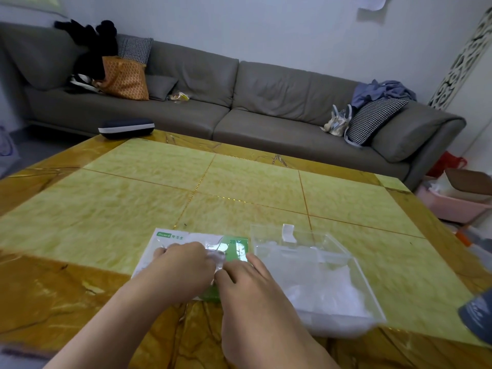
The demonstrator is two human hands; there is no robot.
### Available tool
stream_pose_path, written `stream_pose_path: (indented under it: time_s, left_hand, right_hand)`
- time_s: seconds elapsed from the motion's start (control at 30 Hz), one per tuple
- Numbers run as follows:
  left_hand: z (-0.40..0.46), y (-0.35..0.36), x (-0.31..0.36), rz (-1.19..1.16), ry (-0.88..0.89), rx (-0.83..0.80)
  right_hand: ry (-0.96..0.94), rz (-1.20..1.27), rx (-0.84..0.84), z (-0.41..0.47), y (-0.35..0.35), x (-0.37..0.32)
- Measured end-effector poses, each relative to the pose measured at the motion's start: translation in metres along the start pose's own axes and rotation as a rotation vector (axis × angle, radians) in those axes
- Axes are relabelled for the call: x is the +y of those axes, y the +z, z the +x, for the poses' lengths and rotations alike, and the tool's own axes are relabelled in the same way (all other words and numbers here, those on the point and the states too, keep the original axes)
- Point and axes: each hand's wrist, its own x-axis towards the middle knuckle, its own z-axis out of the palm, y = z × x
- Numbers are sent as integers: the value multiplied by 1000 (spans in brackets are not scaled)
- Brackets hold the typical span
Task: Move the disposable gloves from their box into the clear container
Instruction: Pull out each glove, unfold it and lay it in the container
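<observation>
A flat white and green glove box point(170, 242) lies on the yellow table near its front edge. My left hand point(183, 265) rests on top of the box, fingers curled at its opening, where thin clear gloves point(217, 253) bunch up. My right hand point(245, 275) sits close beside the left, over the box's green right part, fingers bent toward the same clear plastic. Which fingers actually pinch the gloves is hidden. Just right of the box stands the clear container point(343, 258), with several pale gloves point(330, 291) lying inside it.
A dark glasses case point(126, 127) lies at the table's far left corner. A grey sofa point(239, 102) with cushions and bags runs behind the table. A pink bin point(452, 206) stands on the floor at right. A dark grey object point(476, 312) pokes in at the right edge.
</observation>
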Motion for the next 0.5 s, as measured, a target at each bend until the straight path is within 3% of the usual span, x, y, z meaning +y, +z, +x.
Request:
stream_pose_path:
  time_s: [0.17, 0.3, 0.37, 0.5]
  left_hand:
    - [1, -14, -13, -425, 58, 102]
    - [-1, -21, -15, -664, 123, 323]
    - [0, -19, -19, -676, 131, 419]
    - [6, -9, -25, -303, 163, 380]
  right_hand:
    - [-9, 7, -4, -2, -7, -1]
    - [-5, 10, -16, -2, -8, -2]
    - [-4, 9, -28, -2, -11, -3]
    - [2, -10, -42, -1, -15, -4]
